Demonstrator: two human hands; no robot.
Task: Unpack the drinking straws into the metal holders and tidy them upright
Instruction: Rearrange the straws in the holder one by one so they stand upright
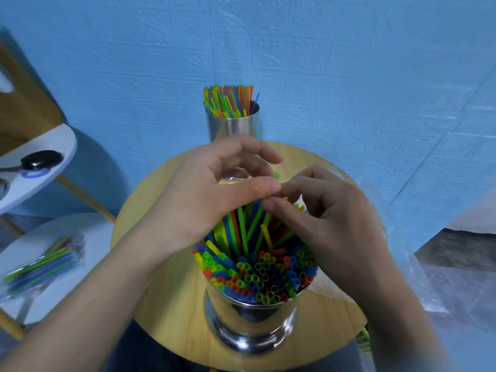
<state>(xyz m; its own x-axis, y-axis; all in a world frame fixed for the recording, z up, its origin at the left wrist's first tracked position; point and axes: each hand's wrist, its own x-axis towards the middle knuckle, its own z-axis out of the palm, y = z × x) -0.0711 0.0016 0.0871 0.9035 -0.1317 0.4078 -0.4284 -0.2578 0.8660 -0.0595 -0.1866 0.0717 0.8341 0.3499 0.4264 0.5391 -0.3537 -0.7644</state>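
We gather the tips of the raised straws (241, 232) between the left hand (212, 189), loosely curled with its thumb pressing, and the right hand (330, 218), fingertips pinching, presumably to straighten them in the packed near holder (252, 315).
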